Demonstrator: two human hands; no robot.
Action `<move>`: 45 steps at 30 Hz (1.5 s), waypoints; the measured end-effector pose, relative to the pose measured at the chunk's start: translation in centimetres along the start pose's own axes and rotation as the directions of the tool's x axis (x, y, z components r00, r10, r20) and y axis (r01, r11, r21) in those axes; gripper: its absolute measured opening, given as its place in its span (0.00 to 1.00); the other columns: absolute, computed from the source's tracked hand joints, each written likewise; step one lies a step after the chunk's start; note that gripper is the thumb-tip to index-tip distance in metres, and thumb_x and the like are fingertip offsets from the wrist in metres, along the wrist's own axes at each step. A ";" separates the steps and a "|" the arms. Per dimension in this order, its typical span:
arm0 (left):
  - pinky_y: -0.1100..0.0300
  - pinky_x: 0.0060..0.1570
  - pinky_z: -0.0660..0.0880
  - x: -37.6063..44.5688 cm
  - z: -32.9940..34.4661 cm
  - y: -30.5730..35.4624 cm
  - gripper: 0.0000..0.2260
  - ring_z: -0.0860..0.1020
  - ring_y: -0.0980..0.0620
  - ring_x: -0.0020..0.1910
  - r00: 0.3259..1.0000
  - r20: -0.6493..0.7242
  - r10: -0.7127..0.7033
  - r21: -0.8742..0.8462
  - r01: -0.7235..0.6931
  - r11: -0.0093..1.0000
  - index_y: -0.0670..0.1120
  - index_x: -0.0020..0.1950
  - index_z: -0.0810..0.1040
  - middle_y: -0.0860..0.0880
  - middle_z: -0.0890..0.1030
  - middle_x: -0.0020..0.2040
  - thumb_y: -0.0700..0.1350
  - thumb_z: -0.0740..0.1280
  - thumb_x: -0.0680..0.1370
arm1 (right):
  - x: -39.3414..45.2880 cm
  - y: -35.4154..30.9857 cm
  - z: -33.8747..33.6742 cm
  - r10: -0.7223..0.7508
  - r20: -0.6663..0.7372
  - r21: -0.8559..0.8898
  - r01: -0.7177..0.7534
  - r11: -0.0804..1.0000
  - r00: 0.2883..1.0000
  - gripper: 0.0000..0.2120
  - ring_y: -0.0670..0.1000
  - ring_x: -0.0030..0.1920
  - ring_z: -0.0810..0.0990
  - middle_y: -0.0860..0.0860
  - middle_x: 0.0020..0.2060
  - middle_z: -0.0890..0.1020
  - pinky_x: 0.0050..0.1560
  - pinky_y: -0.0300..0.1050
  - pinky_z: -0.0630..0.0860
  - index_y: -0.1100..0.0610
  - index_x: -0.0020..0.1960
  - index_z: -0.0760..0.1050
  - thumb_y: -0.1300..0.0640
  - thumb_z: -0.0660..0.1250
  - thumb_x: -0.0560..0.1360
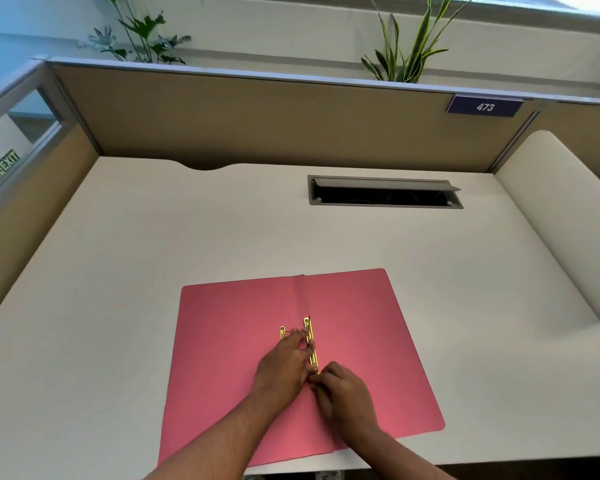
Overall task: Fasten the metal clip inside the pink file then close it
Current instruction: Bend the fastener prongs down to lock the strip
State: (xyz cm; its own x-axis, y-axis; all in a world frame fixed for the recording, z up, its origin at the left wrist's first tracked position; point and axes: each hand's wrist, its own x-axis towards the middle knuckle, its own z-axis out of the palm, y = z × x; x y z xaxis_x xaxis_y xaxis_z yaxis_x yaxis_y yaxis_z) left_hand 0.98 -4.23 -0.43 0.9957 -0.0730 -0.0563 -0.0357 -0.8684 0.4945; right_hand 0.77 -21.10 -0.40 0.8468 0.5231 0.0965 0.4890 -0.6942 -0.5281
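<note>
The pink file [361,341] lies open and flat on the white desk, near the front edge. A gold metal clip [309,336] runs along its centre fold, with one thin prong standing up at the far end. A second small gold piece [282,331] lies just left of the fold. My left hand [284,365] rests on the clip, fingers spread over the bar and the small piece. My right hand [343,386] pinches the near end of the clip with curled fingers. The middle and near end of the clip are hidden under my fingers.
The white desk [153,254] is walled by tan cubicle partitions [257,123] at the back and left. An open cable hatch [385,195] sits in the desk behind the file. A rounded white panel [551,209] rises at the right. Plants stand behind the partition.
</note>
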 end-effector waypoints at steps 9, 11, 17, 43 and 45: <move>0.59 0.60 0.75 0.0 0.2 -0.1 0.17 0.67 0.57 0.69 1.000 -0.010 0.000 0.018 0.000 1.000 0.53 0.65 0.77 0.56 0.68 0.71 0.52 0.69 0.76 | -0.8 1.2 -0.1 0.092 -0.077 0.075 -0.087 0.993 0.993 0.07 0.51 0.36 0.82 0.50 0.37 0.82 0.36 0.46 0.79 0.55 0.43 0.86 0.65 0.78 0.68; 0.59 0.59 0.75 0.0 0.2 -0.1 0.17 0.67 0.56 0.69 1.000 -0.008 -0.001 0.028 0.001 1.000 0.53 0.65 0.77 0.56 0.68 0.71 0.52 0.69 0.76 | -0.8 1.2 -0.2 0.078 -0.078 0.070 -0.073 0.995 0.994 0.07 0.52 0.35 0.82 0.51 0.37 0.82 0.35 0.45 0.79 0.55 0.43 0.86 0.65 0.79 0.68; 0.59 0.56 0.77 0.0 0.3 -0.2 0.13 0.69 0.57 0.68 1.000 -0.025 0.007 0.039 -0.006 0.999 0.53 0.63 0.78 0.56 0.68 0.71 0.50 0.66 0.78 | -1.3 0.9 0.4 0.022 -0.069 0.036 -0.019 0.999 0.997 0.02 0.55 0.34 0.81 0.52 0.36 0.81 0.31 0.47 0.78 0.58 0.42 0.85 0.60 0.77 0.71; 0.55 0.52 0.78 -0.4 0.6 -0.4 0.26 0.67 0.49 0.71 0.998 -0.003 0.055 0.109 -0.054 0.993 0.52 0.74 0.66 0.51 0.66 0.74 0.48 0.69 0.77 | 9.9 2.6 0.1 0.280 0.129 0.417 -0.308 0.855 0.951 0.15 0.45 0.38 0.82 0.47 0.42 0.83 0.45 0.44 0.81 0.41 0.58 0.83 0.58 0.71 0.76; 0.54 0.56 0.77 -0.4 0.6 -0.4 0.26 0.64 0.49 0.73 0.998 0.007 0.056 0.108 -0.056 0.992 0.51 0.74 0.65 0.51 0.64 0.76 0.48 0.68 0.78 | 10.8 2.7 0.3 0.268 0.135 0.399 -0.300 0.866 0.954 0.12 0.45 0.39 0.83 0.48 0.43 0.84 0.45 0.45 0.82 0.43 0.53 0.84 0.59 0.71 0.76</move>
State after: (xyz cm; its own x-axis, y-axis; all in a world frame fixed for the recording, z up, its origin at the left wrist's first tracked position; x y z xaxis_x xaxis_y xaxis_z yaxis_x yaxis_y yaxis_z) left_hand 0.54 -4.17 -1.07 0.9916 -0.1249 -0.0344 -0.1009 -0.9110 0.3999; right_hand 11.22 -17.20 -1.02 0.9106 0.3795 -0.1634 0.0860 -0.5609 -0.8234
